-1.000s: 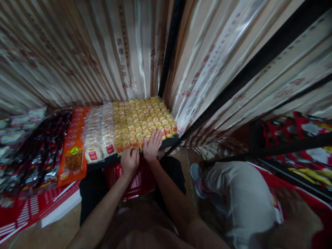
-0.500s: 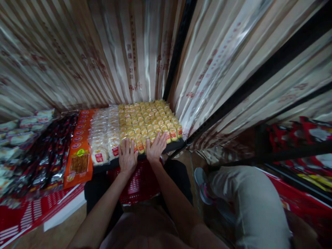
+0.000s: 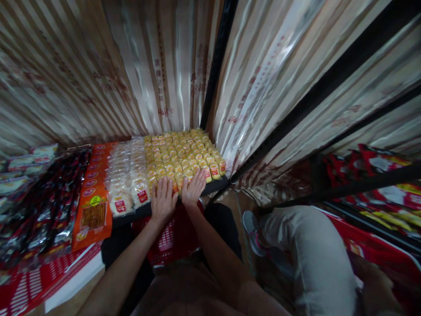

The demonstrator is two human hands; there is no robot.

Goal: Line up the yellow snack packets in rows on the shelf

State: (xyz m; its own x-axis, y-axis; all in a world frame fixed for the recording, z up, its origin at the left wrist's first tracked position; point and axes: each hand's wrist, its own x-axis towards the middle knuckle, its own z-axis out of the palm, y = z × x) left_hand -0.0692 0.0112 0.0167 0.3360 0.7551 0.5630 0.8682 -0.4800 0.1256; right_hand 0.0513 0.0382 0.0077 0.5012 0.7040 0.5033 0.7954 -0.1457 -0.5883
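Both palms lie against the front of a block of small yellow-wrapped snack packs (image 3: pixel 179 151) lined up in rows on a dark shelf (image 3: pixel 214 186). My left hand (image 3: pixel 163 196) is flat at the front left of the block, its fingers pointing away from me. To its right, my right hand (image 3: pixel 194 188) rests flat with fingers stretched out over the front packs. Neither hand is closed around anything. Left of the yellow packs stand clear-wrapped round white crackers (image 3: pixel 121 202) in rows. An orange snack bag (image 3: pixel 94 210) lies beside them.
Dark red-and-black packets (image 3: pixel 54 210) and white packets (image 3: pixel 19 169) fill the shelf's left. Red baskets (image 3: pixel 171 239) stand below. A black post (image 3: pixel 217 61) rises behind, before printed plastic sheeting (image 3: pixel 184 52). At right are another person's leg (image 3: pixel 305 245) and shelved red packs (image 3: pixel 378 162).
The whole view has shifted slightly, so the shelf sits a little further left. My hands stay flat on the front of the yellow packs.
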